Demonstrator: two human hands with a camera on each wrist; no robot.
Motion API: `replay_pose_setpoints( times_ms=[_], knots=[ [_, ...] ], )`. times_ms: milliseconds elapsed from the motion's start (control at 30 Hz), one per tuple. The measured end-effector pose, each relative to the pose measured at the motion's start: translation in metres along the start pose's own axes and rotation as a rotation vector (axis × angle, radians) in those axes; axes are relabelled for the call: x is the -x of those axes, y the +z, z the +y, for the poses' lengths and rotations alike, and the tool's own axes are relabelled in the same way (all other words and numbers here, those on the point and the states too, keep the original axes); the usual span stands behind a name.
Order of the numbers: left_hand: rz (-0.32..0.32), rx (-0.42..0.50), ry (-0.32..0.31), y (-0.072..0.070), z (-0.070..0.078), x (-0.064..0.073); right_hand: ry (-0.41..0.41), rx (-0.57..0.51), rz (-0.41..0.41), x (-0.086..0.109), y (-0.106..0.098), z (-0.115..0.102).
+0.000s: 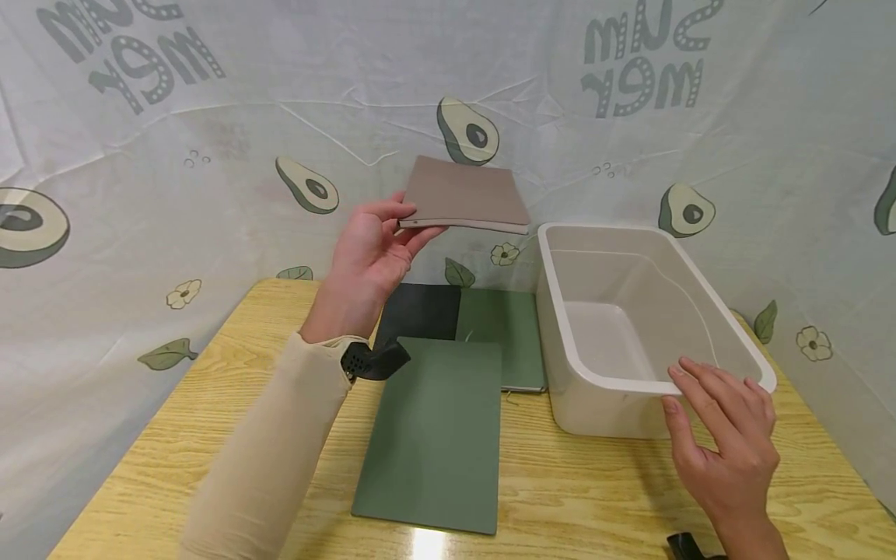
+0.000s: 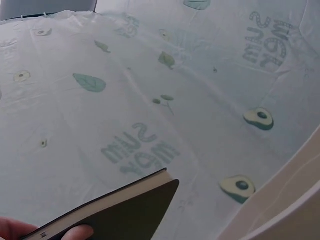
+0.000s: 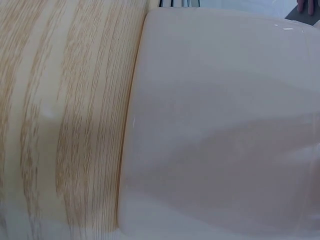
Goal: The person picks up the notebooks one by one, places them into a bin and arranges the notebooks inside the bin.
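Note:
My left hand (image 1: 378, 253) holds a brown notebook (image 1: 465, 190) up in the air by its left end, thumb on the cover and fingers beneath. In the left wrist view, the notebook (image 2: 132, 210) shows its pale page edges and a dark-looking cover. My right hand (image 1: 731, 435) is at the near rim of a white plastic bin (image 1: 609, 397), fingers nearly straight and the fingertips at the rim. The right wrist view is mostly filled by the bin's outer wall (image 3: 220, 125). No object is visible inside the bin.
Left of the bin, a large green book (image 1: 437, 435) lies on the wooden table (image 1: 567, 498). Behind it lie a black notebook (image 1: 420, 311) and another green book (image 1: 507, 334), which is close beside the bin. A curtain printed with avocados (image 1: 231, 155) hangs behind the table.

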State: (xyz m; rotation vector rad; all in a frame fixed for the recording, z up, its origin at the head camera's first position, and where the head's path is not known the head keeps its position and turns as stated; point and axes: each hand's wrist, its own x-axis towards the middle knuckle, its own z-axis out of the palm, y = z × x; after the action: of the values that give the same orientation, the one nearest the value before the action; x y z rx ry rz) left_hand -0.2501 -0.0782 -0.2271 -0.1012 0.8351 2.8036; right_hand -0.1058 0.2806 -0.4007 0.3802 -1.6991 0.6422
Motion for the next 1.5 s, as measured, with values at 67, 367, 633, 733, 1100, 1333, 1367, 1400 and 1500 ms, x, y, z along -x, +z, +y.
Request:
replay_pose_setpoints(
  times_ms=[67, 367, 633, 733, 1100, 1333, 1367, 1400, 1500],
  knots=[
    [-0.002, -0.008, -0.003, 0.003, -0.007, -0.001, 0.001, 0.000, 0.000, 0.000, 0.000, 0.000],
    [-0.020, -0.095, -0.009, 0.013, -0.044, -0.009, 0.000, 0.000, 0.000, 0.001, 0.001, 0.001],
    [-0.041, -0.120, -0.030, 0.022, -0.078, -0.016, 0.002, 0.010, 0.000, 0.002, -0.001, 0.002],
    [-0.040, -0.135, -0.031, 0.024, -0.089, -0.019, 0.004, 0.011, -0.002, 0.002, -0.001, 0.002],
    [0.017, -0.192, -0.059, 0.018, -0.125, -0.025, -0.003, -0.004, 0.003, 0.001, 0.001, 0.004],
    [0.011, -0.244, -0.077, 0.018, -0.141, -0.024, -0.003, 0.002, 0.006, 0.001, 0.002, 0.003],
    [0.008, -0.248, -0.079, 0.018, -0.143, -0.024, -0.003, 0.002, 0.007, 0.001, 0.002, 0.003],
    [0.006, -0.251, -0.080, 0.019, -0.145, -0.023, -0.003, 0.002, 0.008, 0.001, 0.002, 0.003],
    [0.004, -0.256, -0.083, 0.022, -0.150, -0.021, -0.002, 0.000, 0.012, 0.000, 0.002, 0.001]
  ],
)
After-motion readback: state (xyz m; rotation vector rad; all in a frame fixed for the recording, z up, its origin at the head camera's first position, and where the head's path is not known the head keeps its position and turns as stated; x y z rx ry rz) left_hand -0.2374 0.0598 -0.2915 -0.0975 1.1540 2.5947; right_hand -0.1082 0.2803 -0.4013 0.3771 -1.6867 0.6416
